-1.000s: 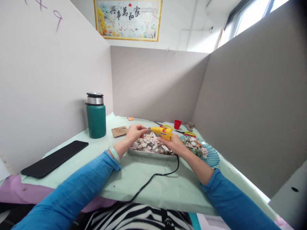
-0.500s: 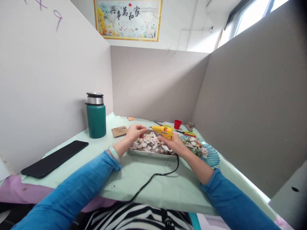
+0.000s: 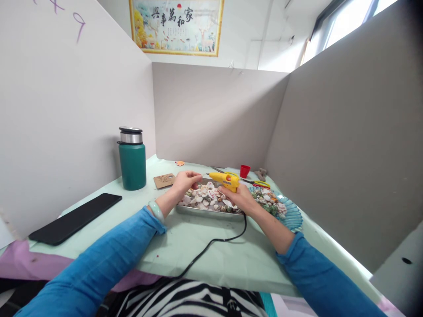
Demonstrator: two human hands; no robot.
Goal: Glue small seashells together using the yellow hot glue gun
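Note:
My right hand (image 3: 238, 197) grips a yellow glue gun (image 3: 225, 179) above a metal tray (image 3: 201, 211) filled with several small shells and stones. Its nozzle points left toward my left hand (image 3: 185, 182), whose fingers are pinched together on a small piece I cannot make out, just over the tray's far left part. A black cord (image 3: 211, 245) runs from the gun across the green table cover toward me.
A blue shell-shaped dish (image 3: 292, 215) of shells lies right of the tray. Yellow-handled scissors (image 3: 259, 183) and a red cup (image 3: 245, 171) sit behind it. A green flask (image 3: 132, 159), a brown card (image 3: 164, 180) and a black phone (image 3: 75, 218) are on the left. Grey partitions enclose the table.
The glue gun has drawn slightly to the right and up, away from my left hand. My left hand stays pinched in about the same place.

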